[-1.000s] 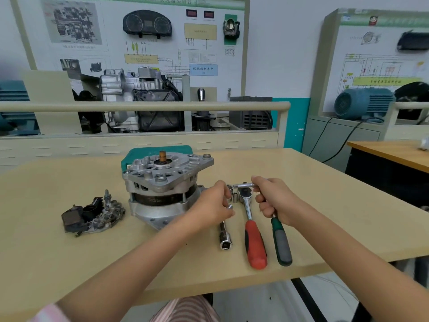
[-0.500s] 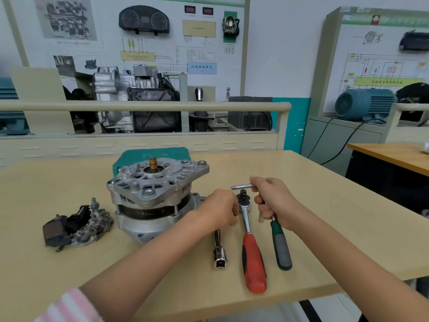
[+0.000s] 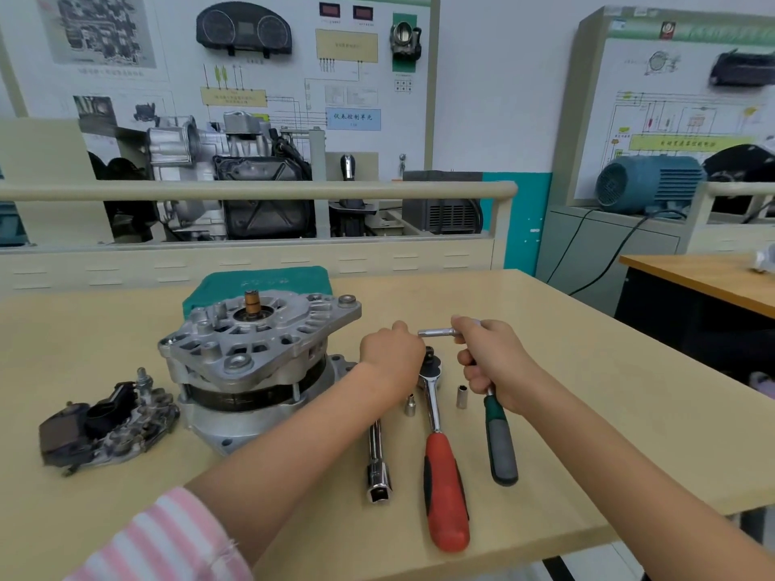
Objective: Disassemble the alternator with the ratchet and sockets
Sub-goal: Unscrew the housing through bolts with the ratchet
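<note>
The right hand is gripping the green-handled ratchet, the left hand is curling beside its head, contents hidden, right of the alternator, risking knocking the loose sockets away.

Matt cast-metal alternator; glossy chrome ratchet

Looked forward and down from head height, close over the table, both forearms entering from the lower frame edge, wall boards across the upper half
</note>
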A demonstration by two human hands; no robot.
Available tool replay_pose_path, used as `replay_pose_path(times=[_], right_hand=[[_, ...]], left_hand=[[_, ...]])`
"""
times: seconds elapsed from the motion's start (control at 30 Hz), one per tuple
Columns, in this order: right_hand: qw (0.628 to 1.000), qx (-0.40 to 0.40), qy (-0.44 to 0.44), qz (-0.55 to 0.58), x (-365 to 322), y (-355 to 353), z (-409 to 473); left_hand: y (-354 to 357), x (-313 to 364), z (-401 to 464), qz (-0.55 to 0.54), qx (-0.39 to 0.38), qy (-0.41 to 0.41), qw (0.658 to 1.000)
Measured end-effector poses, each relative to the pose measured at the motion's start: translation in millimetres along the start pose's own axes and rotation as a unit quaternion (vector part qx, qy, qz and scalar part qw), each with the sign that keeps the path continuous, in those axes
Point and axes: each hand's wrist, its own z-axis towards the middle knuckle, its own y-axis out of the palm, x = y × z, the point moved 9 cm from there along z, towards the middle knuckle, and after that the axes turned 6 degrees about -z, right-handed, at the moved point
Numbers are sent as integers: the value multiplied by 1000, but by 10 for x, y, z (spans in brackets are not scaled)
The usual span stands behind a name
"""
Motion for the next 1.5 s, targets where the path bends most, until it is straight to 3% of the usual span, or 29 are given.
replay_pose_path(times=[0.2,0.3,0.4,0.5,0.63,0.7,0.77,0.9,1.0,1.2,1.4,1.5], right_hand=[[1000,-2,8,-2,29,10,10],[1000,-1,6,7,12,-13,-4],[1000,-6,-1,20,-39,-24,-33],[999,-22,-4,29,-102,0,-96],[997,-65,-17,40,-192,89,-261],[996,-79,-27,33,-244,143,-362],[994,-94,-37,30,-316,216,-464],[989,-131,-66,21,-485,397,-676],[984,-155,-84,5,-587,532,-821],[975,-176,-137,-15,-777,808,-1037],[961,-142,-235,-27,-1047,1074,-1182],[960,-151,-235,-6,-1103,1162,-1204]], left_hand=[[-15,0,39,19,26,2,999],[-53,-75,-12,-82,28,-18,996],[-203,-163,-167,-229,69,-26,971],[-385,-296,-424,-423,134,-41,895],[-371,-367,-753,-697,95,-61,708],[-448,-426,-897,-720,107,-46,684],[-575,-521,-1041,-700,143,-26,699],[-833,-660,-1349,-580,232,15,781],[-962,-746,-1585,-501,290,23,815],[-1077,-1097,-1872,-509,327,-4,796],[-1190,-1378,-2063,-440,354,-14,825],[-1239,-1458,-2120,-389,363,-12,847]])
